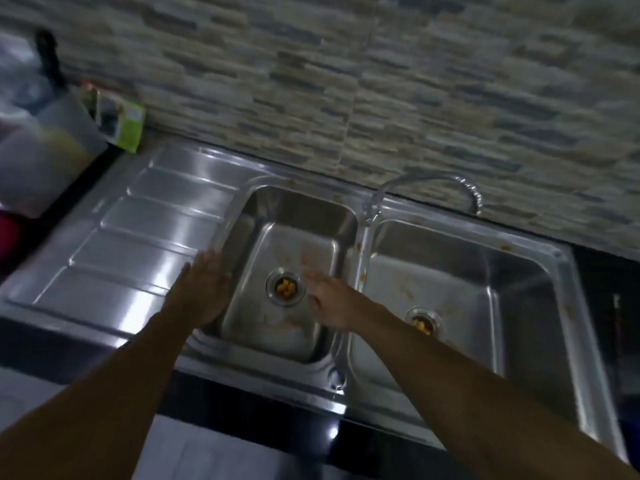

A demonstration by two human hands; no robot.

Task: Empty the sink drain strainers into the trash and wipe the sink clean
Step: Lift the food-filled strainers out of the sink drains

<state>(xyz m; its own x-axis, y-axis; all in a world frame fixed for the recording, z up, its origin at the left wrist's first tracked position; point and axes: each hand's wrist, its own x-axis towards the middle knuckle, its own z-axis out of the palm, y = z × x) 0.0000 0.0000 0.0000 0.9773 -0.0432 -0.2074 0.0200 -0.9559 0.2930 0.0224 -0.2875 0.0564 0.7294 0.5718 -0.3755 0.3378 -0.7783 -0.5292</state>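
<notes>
A steel double sink [360, 237] lies below me. The left basin's drain strainer [286, 289] holds yellow-orange food scraps. A second strainer [424, 322] in the right basin also holds scraps and is partly hidden by my right forearm. Orange stains mark both basins and the divider. My left hand [204, 287] rests flat, fingers spread, on the left basin's left rim. My right hand [332, 301] hovers in the left basin just right of its strainer, fingers apart, holding nothing.
A curved faucet [426, 188] arches over the divider at the back. A ribbed steel drainboard [138, 237] lies to the left. A green box [121, 121] and blurred containers [41, 147] stand at the far left. A stone-pattern tiled wall [381, 81] is behind.
</notes>
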